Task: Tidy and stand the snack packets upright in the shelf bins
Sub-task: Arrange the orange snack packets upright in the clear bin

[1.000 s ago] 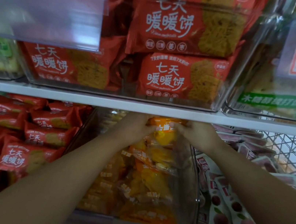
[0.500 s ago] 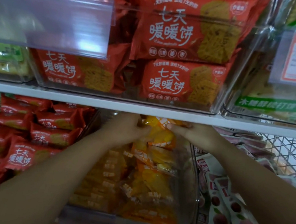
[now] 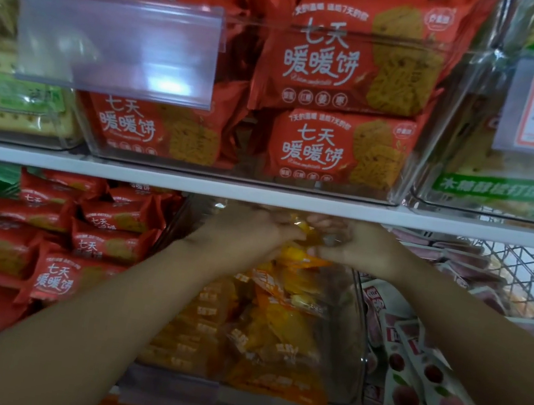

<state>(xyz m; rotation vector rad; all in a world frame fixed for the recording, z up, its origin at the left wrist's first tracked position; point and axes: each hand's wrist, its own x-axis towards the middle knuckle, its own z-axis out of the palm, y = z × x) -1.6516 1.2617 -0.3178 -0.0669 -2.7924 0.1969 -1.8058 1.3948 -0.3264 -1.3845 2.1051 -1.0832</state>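
Bin [image 3: 355,340] holds yellow packets [image 3: 274,328], left hand [image 3: 247,231] and right hand [image 3: 365,249] pinching top packet [image 3: 308,238].

Two hands: left hand [image 3: 247,232] and right hand [image 3: 364,248]. Two shelf boards [image 3: 90,166], one above the other. Four clear bins [image 3: 411,175] show plainly, three on the upper board and one on the lower. One wire basket [image 3: 531,276]. Four tag holders [image 3: 119,45]: two carry printed tags, two look blank. Red packets [image 3: 349,62]: three face front in the upper middle bin, with more behind them that cannot be counted, and at least seven lie at lower left. Peach packets [image 3: 405,382]: two show their fronts, with others behind. Yellow packets [image 3: 278,329]: a blurred stack, too many to count.
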